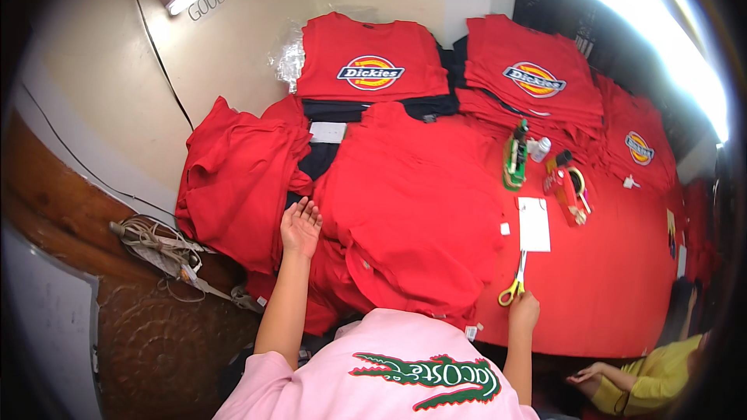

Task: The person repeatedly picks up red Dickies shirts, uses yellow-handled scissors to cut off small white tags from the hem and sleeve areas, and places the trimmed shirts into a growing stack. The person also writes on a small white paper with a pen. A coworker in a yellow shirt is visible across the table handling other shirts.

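My left hand (302, 228) is palm up with its fingers stretched out, holding nothing. It is between a crumpled red garment heap (233, 179) on the left and a broad pile of red garments (412, 194) in the middle. At the right, my right hand (524, 309) is closed at the yellow handle of a pair of scissors (511, 292). The scissors lie low over the red tabletop (607, 280), blades pointing away from me, their tips at a white card (534, 225). The fingers on the handle are partly hidden.
Folded red shirts with a printed badge (373, 39) are stacked at the back. A green bottle (514, 157), a white bottle (539, 149), a red container (566, 194) and a tape roll (576, 180) stand beyond the card. Coiled cables (159, 245) hang at left. A person in yellow (654, 381) is at lower right.
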The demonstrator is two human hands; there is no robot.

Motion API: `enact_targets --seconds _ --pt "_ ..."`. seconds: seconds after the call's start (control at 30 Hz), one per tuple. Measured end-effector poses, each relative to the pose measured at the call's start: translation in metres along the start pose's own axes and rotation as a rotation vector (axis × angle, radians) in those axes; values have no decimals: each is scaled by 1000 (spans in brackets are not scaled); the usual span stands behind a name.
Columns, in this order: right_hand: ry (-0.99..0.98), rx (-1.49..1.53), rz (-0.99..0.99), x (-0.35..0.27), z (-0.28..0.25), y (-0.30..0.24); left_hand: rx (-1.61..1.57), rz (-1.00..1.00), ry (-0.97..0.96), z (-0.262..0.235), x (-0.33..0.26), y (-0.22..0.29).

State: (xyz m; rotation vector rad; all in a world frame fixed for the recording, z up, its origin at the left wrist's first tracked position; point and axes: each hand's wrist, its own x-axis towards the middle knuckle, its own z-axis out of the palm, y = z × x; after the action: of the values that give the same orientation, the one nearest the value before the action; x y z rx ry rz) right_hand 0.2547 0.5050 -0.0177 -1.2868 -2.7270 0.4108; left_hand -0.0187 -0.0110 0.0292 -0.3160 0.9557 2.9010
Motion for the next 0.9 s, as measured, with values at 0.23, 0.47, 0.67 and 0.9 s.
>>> enact_targets --seconds 0.23,0.47,0.67,0.9 --pt "-132 -175 41 40 -43 -64 559 104 -295 95 119 -19" --pt "-451 1088 -24 114 -63 -238 1382 667 -744 238 277 -108" --pt "-645 1581 -47 201 -11 -370 1743 954 -663 271 396 -192" --pt "-564 1810 333 312 92 -461 1755 1181 -784 265 438 -209"
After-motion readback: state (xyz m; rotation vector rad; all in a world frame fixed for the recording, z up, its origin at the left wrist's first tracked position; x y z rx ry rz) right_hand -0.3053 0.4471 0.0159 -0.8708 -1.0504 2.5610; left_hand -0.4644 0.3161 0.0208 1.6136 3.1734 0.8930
